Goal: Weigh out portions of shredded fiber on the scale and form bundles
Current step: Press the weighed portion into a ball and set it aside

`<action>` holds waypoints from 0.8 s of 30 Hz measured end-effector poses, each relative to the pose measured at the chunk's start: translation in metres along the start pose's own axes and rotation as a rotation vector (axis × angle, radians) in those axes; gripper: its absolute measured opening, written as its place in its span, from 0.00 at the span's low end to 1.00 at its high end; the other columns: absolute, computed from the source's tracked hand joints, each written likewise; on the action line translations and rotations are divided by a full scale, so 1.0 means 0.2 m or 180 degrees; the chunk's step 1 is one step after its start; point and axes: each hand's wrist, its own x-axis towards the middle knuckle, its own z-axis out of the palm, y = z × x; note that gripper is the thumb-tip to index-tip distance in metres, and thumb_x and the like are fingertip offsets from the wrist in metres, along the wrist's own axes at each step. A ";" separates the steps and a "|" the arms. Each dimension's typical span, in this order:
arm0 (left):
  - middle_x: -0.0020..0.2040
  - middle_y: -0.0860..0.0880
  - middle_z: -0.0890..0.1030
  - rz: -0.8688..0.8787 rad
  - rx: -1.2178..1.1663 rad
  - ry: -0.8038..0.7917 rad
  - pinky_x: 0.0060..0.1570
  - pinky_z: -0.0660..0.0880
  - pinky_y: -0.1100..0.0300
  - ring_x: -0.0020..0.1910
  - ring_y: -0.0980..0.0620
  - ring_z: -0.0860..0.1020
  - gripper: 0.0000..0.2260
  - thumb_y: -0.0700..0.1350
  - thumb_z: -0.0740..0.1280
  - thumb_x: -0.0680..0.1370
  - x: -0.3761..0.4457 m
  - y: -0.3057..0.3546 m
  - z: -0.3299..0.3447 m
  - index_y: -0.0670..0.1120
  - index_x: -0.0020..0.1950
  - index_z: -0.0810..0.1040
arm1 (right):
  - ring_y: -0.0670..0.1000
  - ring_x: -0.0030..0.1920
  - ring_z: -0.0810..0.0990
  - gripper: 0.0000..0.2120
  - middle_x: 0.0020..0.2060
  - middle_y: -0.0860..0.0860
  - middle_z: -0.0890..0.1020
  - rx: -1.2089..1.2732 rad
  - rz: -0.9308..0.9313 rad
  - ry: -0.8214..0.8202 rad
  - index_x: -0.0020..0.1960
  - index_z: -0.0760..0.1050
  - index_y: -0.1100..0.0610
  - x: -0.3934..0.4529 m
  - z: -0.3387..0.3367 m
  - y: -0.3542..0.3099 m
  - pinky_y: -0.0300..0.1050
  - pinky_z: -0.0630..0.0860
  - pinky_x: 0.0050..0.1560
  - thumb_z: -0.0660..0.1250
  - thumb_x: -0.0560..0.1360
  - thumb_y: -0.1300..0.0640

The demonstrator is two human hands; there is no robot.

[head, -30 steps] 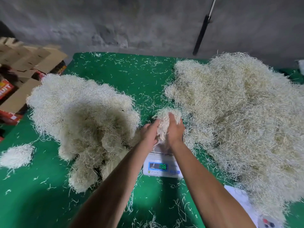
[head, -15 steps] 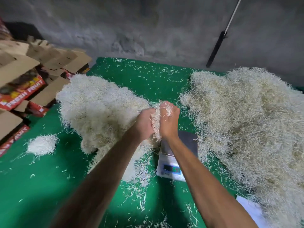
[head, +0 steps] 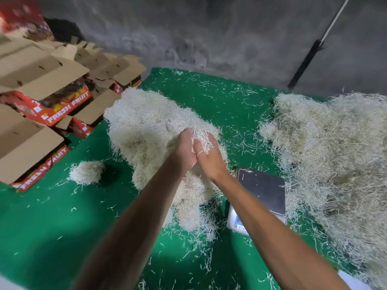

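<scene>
Half a second before, the two hands held the small clump of fiber [head: 202, 140] nearer the scale [head: 261, 191]. Now the left hand [head: 185, 151] and the right hand [head: 210, 159] pressed together around it, over the left pile [head: 150, 130]. The scale plate was bare. The green worktop [head: 52, 227] had loose strands, a small bundle [head: 87, 172] and the right pile [head: 335, 160]. Fruit boxes [head: 41, 95] stood by a grey wall [head: 209, 34].

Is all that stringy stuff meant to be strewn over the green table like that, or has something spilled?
Loose strands lie scattered across the green table, strayed from the two big fiber piles. A few rest on the scale, whose plate otherwise looks bare. Nothing looks damaged.
</scene>
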 end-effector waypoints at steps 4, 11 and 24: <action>0.34 0.50 0.69 0.0459 0.1281 0.0781 0.30 0.65 0.60 0.32 0.54 0.67 0.12 0.50 0.57 0.85 0.14 0.08 -0.11 0.46 0.46 0.73 | 0.55 0.58 0.75 0.27 0.62 0.58 0.74 -0.1886 -0.0744 -0.0146 0.73 0.63 0.59 0.15 0.06 -0.09 0.47 0.77 0.55 0.71 0.79 0.55; 0.39 0.47 0.84 0.2088 0.3157 0.1717 0.39 0.80 0.55 0.38 0.50 0.83 0.17 0.52 0.58 0.85 0.23 0.13 -0.43 0.44 0.50 0.83 | 0.50 0.46 0.76 0.34 0.53 0.49 0.74 -0.1123 -0.0723 -0.0241 0.71 0.61 0.54 0.31 0.31 -0.10 0.46 0.74 0.43 0.77 0.74 0.52; 0.49 0.55 0.81 0.2365 0.3291 0.0778 0.44 0.76 0.69 0.46 0.59 0.80 0.13 0.49 0.73 0.77 0.18 0.00 -0.39 0.50 0.61 0.80 | 0.54 0.60 0.75 0.32 0.58 0.52 0.78 -0.2654 -0.0759 -0.0463 0.69 0.70 0.54 0.40 0.12 0.05 0.55 0.67 0.71 0.68 0.72 0.37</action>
